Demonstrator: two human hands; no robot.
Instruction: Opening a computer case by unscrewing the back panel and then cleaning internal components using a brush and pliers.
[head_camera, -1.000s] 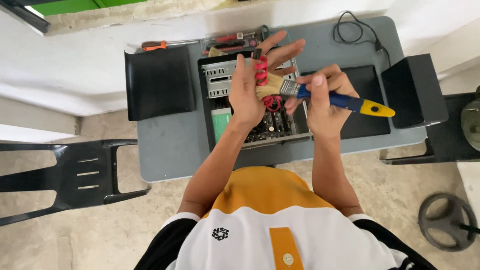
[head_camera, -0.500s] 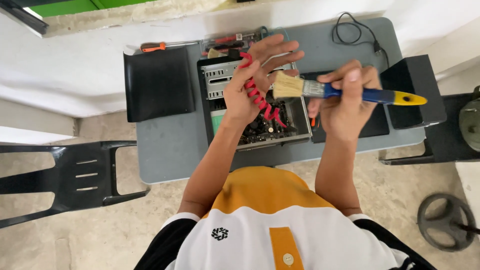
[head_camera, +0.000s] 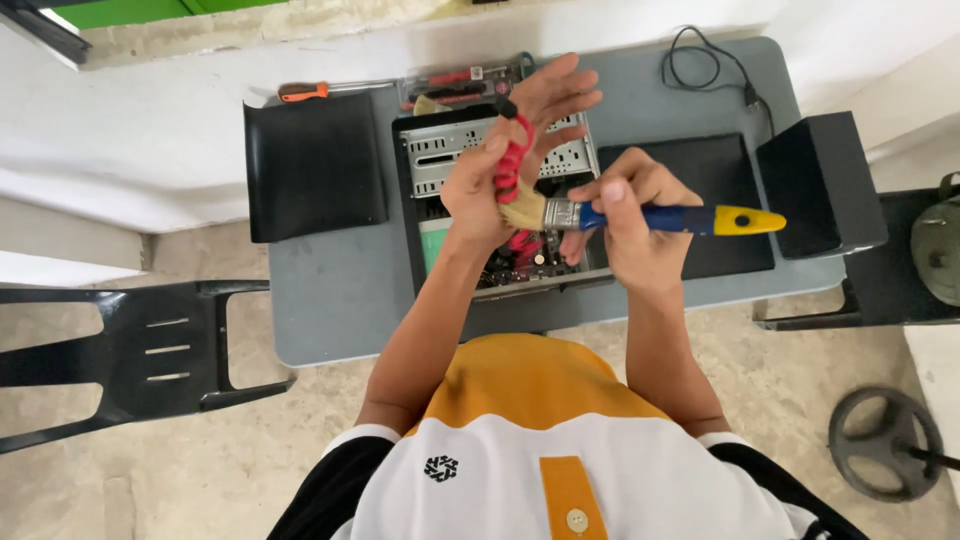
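Observation:
My left hand (head_camera: 500, 165) is raised above an open computer case (head_camera: 455, 150) and pinches a flat red cable (head_camera: 512, 160) that hangs down into the case. My right hand (head_camera: 625, 215) grips a paintbrush (head_camera: 665, 217) with a blue and yellow handle. The brush bristles press against the red cable just below my left thumb. The case lies on a grey table (head_camera: 340, 290), and its circuit board is mostly hidden by my hands.
A black side panel (head_camera: 312, 165) lies left of the case, another black panel (head_camera: 715, 180) on the right. A black box (head_camera: 820, 185) sits at the table's right edge. An orange-handled screwdriver (head_camera: 305, 91), a tool pack and a black cord (head_camera: 705, 62) lie at the back. A black chair (head_camera: 130, 350) stands left.
My left hand has lifted the red cable higher out of the case. The brush drew away to the right, then came back left onto the cable.

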